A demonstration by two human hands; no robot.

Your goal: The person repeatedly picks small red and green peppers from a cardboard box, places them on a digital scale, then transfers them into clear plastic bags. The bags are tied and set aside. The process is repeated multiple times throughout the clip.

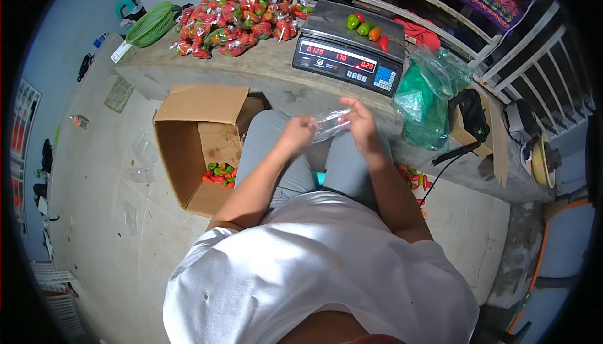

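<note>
A clear plastic bag [327, 126] is stretched between my two hands above my lap. My left hand [297, 134] is closed on one end of it. At the other end, my right hand [362, 125] grips the plastic, its index finger partly raised. In front of the hands, a dark digital scale [342, 49] with a lit red display stands on the concrete ledge. Several green, orange and red peppers [367, 29] lie on its platform. Left of the scale is a large heap of bagged peppers [242, 14].
An open cardboard box [173, 155] with loose peppers [220, 173] stands by my left leg. More peppers [414, 178] lie beside my right leg. Green plastic bags [424, 108] hang over the ledge. A green basket [151, 25] sits far left; a metal railing [402, 5] runs behind the scale.
</note>
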